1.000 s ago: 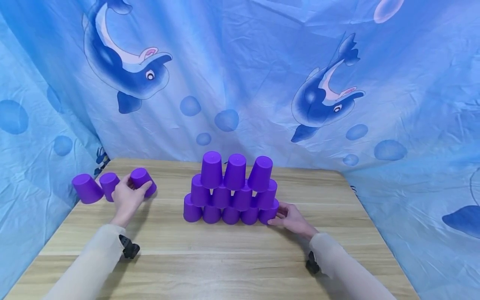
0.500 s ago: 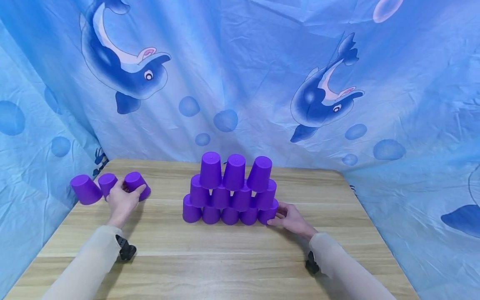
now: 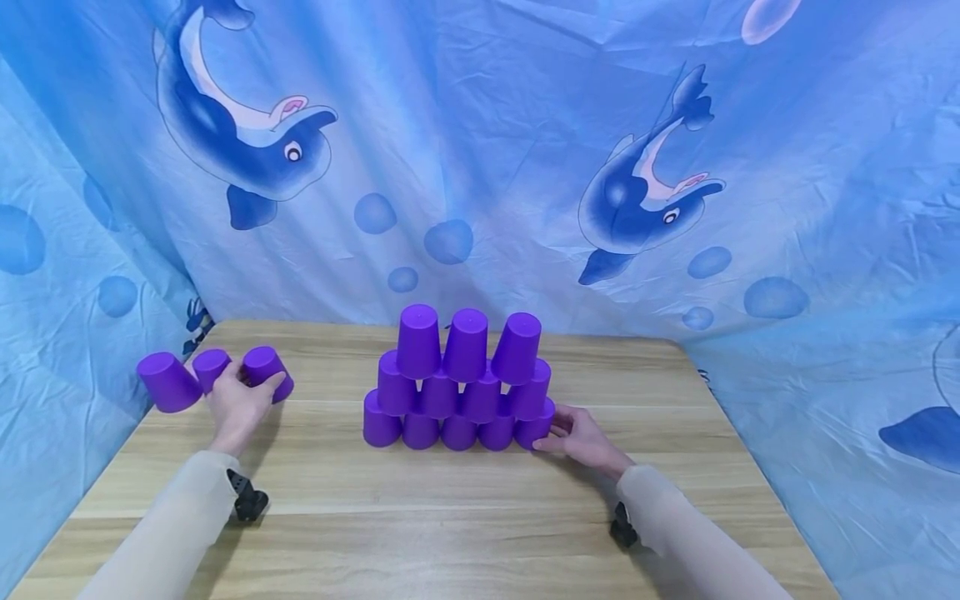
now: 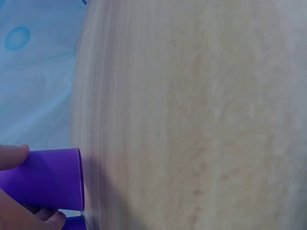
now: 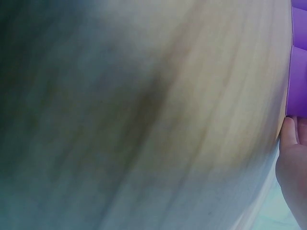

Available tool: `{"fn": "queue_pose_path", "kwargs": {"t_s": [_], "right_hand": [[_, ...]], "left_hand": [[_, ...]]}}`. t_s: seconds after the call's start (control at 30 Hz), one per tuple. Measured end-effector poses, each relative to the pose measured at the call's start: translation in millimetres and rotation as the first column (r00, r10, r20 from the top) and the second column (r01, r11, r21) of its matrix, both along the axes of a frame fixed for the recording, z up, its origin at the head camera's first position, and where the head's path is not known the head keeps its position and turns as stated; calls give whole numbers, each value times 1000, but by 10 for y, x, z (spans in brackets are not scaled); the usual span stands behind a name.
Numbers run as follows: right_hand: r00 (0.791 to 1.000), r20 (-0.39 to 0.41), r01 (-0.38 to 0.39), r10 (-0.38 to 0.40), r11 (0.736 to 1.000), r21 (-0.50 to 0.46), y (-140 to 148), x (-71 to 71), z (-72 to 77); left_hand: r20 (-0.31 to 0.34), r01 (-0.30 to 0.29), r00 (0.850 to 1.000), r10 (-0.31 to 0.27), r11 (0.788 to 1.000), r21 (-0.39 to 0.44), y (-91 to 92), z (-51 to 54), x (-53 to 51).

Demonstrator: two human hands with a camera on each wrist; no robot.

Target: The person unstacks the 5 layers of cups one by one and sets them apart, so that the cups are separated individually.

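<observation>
At the table's left, my left hand (image 3: 239, 406) grips an upside-down purple cup (image 3: 264, 372), thumb on its near side. In the left wrist view that cup (image 4: 45, 178) lies between thumb and fingers. I cannot tell whether its rim touches the table. Just left of it stand two more purple cups, a middle one (image 3: 210, 369) partly behind the hand and an outer one (image 3: 169, 382). In the centre rises a three-level stack of upside-down purple cups (image 3: 460, 392). My right hand (image 3: 582, 437) holds the stack's bottom right cup (image 3: 532, 427) from the right, thumb in front.
The wooden table (image 3: 420, 525) carries everything. Blue curtains (image 3: 510, 150) with dolphins hang behind it and at both sides. The stack's top level has three cups (image 3: 465, 343) with gaps between them. The outer left cup is close to the table's left edge.
My left hand has moved left with its cup, which now sits closer to the middle loose cup. My right hand stays at the stack. The head view has shifted slightly.
</observation>
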State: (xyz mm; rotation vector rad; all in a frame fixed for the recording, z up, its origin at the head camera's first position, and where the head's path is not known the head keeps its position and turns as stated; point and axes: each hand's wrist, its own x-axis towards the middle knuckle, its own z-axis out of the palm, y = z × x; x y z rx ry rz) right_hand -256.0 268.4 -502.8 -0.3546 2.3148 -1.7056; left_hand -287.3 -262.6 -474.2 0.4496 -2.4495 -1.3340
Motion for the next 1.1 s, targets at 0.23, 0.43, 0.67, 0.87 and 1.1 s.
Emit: {"fn": "queue_pose_path", "kwargs": {"t_s": [0.23, 0.43, 0.67, 0.87, 1.1], "right_hand": [[1000, 9, -2, 2, 1000, -19, -23, 18, 38], [1000, 16, -18, 19, 1000, -10, -55, 62, 158], [1000, -7, -5, 5, 1000, -10, 1, -6, -12], [1000, -19, -12, 12, 1000, -14, -3, 3, -15], [1000, -2, -7, 7, 1000, -15, -5, 9, -4]], "left_hand": [[22, 7, 1000, -7, 1000, 7, -19, 15, 11], [35, 6, 999, -7, 1000, 10, -21, 21, 16], [28, 3, 1000, -3, 1000, -14, -21, 54, 14], [-28, -25, 999, 24, 999, -41, -24, 214, -16], [-123, 13, 992, -14, 1000, -11, 72, 509, 15]]}}
